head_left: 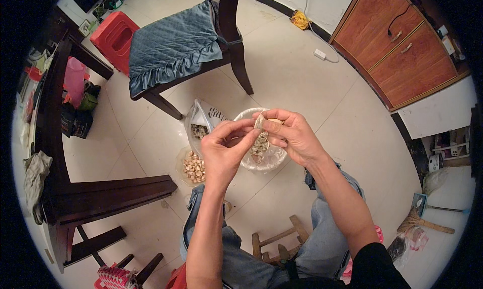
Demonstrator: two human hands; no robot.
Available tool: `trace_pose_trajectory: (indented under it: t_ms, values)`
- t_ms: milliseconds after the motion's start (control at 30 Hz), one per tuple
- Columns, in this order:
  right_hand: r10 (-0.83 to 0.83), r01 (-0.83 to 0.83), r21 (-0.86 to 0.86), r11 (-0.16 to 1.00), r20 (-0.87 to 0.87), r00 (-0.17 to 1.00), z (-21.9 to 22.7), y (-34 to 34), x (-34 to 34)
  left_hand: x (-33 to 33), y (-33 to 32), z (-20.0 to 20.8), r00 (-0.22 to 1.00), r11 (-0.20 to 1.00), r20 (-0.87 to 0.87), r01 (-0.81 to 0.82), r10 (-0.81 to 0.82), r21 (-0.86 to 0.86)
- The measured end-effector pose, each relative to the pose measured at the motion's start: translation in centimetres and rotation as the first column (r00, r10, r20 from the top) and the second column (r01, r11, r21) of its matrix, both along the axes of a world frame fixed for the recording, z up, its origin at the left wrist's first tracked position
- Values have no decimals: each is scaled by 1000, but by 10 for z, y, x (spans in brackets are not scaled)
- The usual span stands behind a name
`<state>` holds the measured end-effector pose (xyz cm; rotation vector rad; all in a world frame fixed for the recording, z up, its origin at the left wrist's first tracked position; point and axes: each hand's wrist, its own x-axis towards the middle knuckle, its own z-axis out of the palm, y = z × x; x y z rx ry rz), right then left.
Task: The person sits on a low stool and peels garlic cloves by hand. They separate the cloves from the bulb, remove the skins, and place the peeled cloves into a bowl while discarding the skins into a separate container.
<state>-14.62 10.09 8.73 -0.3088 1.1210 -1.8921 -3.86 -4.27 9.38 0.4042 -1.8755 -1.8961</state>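
Both my hands meet in the middle of the view, above a white bin. My left hand (226, 144) pinches a pale, oblong, papery-looking piece (259, 122) from the left, thumb and forefinger together. From the right, my right hand (291, 134) grips the same piece with its fingertips; its exact kind is too small to tell. Below, the white bin (274, 164) with a plastic liner contains pale flaky scraps (259, 145). Left of it stands a clear bowl (180, 170) of small cream-and-brown chunks (195, 167). Behind the bowl, an open plastic bag (202, 113) holds greyish pieces (199, 131).
A dark wooden chair with a blue quilted cover (173, 42) stands ahead, beside a red plastic stool (114, 40). At left is a dark table (108, 193). A wooden cabinet (397, 45) lines the right wall, with a white cable (324, 55) on the floor near it.
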Motion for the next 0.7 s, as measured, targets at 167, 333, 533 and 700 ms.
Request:
trace_pose_trajectory:
  t_ms: [167, 333, 533, 700]
  values:
    - [-20, 20, 29, 999, 5, 1000, 3, -3, 5, 1, 2, 3, 1000, 998, 28, -13, 15, -62]
    - [-73, 73, 22, 997, 5, 997, 3, -4, 7, 1, 5, 6, 998, 991, 19, -61, 64, -121]
    - [-55, 55, 16, 998, -1, 998, 3, -3, 5, 2, 5, 1, 997, 990, -5, -73, 73, -117]
    - [-42, 46, 50, 998, -68, 997, 8, 0, 4, 1, 9, 9, 997, 971, -41, -67, 59, -230]
